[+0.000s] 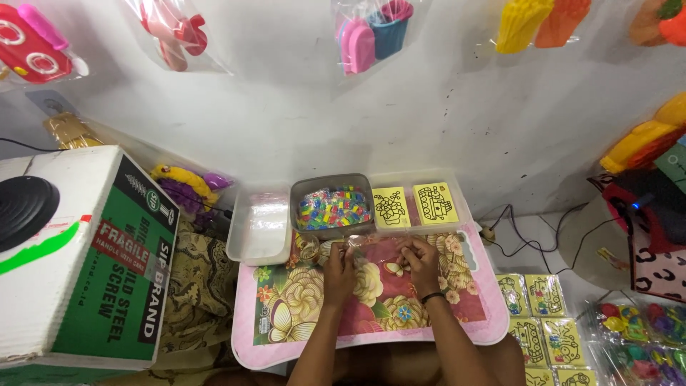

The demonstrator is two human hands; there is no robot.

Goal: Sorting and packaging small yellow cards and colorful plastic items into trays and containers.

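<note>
From above, both hands met over the flowered tabletop (pixel 300 314). The left hand (pixel 339 270) and right hand (pixel 421 263) each had a closed grip on a clear plastic bag (pixel 371 248), stretched between them just before the grey tub of coloured beads (pixel 332 207). Yellow picture cards (pixel 414 205) lay in the tray beside it.

Place: small toy stall or home packing corner, floor-level.
Wall: white plaster (pixel 286 107), hung with bagged plastic toys (pixel 371 32) in clear sleeves (pink, red, yellow, orange).
Work surface: low pink floral table (pixel 457 314), set against the wall.
Stock: tray of small coloured pieces (pixel 333 207), yellow picture cards (pixel 413 205) in a clear box, more cards stacked on the floor (pixel 543 322).
Storage: large cardboard carton (pixel 107 257) at left.
</note>
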